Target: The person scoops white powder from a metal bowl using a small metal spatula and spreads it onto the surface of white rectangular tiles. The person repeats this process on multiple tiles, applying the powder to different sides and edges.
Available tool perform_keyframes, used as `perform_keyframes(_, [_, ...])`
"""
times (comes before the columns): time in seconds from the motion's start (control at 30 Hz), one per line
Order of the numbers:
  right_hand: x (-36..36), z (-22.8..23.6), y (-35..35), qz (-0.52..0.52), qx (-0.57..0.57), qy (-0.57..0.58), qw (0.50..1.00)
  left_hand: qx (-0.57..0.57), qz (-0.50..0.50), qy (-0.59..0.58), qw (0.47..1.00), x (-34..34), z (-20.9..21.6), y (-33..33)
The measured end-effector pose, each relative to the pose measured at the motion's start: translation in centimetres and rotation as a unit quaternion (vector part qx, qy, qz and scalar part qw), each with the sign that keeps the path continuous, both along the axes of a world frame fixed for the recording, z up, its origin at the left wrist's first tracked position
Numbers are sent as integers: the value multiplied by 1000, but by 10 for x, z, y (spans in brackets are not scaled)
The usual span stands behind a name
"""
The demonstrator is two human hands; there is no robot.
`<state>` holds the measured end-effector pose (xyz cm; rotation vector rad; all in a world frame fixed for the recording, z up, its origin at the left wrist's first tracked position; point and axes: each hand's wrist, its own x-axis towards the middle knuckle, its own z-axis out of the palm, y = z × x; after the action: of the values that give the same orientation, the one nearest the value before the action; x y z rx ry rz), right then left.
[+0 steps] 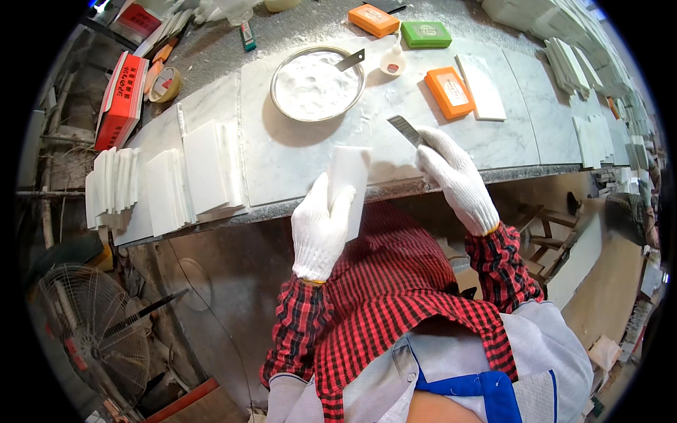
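Observation:
My left hand (319,229), in a white knit glove, grips a narrow white stone tile (354,166) held tilted at the bench's front edge. My gloved right hand (453,173) pinches a flat grey metal scraper blade (405,130), which points up and left, apart from the tile. Beyond them a round metal bowl (275,101) holds white powder (315,84). Another scraper (350,60) with a hole in its end leans on the bowl's rim. Close to the bowl stands a small white squeeze bottle (393,62).
White tiles stand in stacks at left (211,166) and right (564,67). An orange box (449,92) lies by a white slab (482,88); a green box (426,34) and orange box (374,20) lie behind. Left are a red box (121,101), tape roll (165,84) and fan (95,345).

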<state>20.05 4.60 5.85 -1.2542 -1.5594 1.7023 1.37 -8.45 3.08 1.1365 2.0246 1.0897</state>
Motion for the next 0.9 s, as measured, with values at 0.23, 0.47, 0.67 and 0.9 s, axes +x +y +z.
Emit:
perform_keyframes(0.23, [-29,11,28,78,46,-6,996,68,52,24,996,3,-11,-2])
perform_keyframes(0.47, [-46,9,38,82,53,-11,995,91,2,-100,991,-1,-4,0])
perform_keyframes(0.67, [-55,8,50,107,74,-39,991,76,-12,-157,985,-7,2,1])
perform_keyframes(0.9, [-74,3,68,135,221,-93,961,74,-48,-142,986,-43,-14,6])
